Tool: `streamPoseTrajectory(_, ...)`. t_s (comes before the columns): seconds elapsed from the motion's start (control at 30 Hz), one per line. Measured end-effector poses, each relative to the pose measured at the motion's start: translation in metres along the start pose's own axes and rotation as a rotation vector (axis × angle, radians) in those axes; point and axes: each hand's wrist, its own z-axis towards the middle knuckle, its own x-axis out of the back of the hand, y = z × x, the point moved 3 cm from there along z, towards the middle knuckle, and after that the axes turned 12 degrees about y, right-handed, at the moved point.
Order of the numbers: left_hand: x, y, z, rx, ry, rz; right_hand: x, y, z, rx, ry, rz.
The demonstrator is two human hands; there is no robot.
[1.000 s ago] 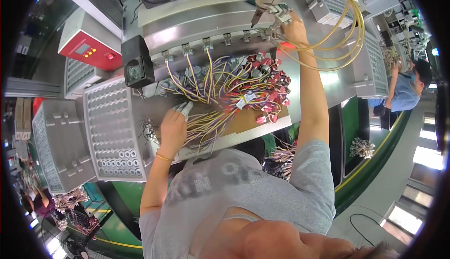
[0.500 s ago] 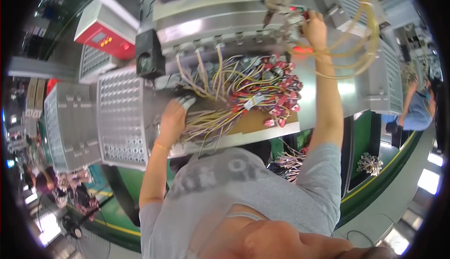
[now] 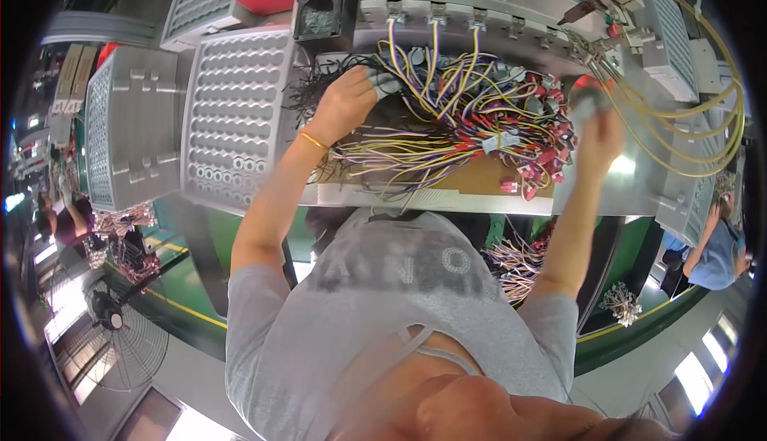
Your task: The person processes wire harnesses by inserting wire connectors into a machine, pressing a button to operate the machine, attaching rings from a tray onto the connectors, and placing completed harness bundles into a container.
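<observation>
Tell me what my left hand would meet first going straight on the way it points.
Most likely the thin yellow-and-purple wires just beyond its fingers, though depth is unclear and they may touch.

Left hand [image 3: 345, 107], right hand [image 3: 602, 133] well apart

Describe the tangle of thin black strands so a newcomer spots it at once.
Find the large silver tray with rows of round holes. Right of it, beside the person's left hand, lies the tangle of thin black strands. Its colour separates it from yellow and purple wires.
</observation>
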Motion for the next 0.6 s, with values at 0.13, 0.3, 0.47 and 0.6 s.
streamPoseTrajectory(0.13, -0.004, -0.002, -0.005, 0.013, 0.007, -0.015, -0.083, -0.108, -0.111, 0.714, -0.505, 0.337)
streamPoseTrajectory(0.3, 0.019, 0.010, -0.012, 0.141, -0.065, -0.107, -0.123, -0.113, -0.126, 0.638, -0.703, 0.335)
streamPoseTrajectory(0.47, 0.049, 0.019, -0.038, 0.677, -0.066, -0.318, -0.087, -0.100, -0.099, -0.283, -0.902, 0.776)
streamPoseTrajectory(0.6, 0.083, 0.040, -0.015, 0.952, 0.146, -0.548, -0.099, -0.086, -0.109, -0.193, -0.817, 0.693)
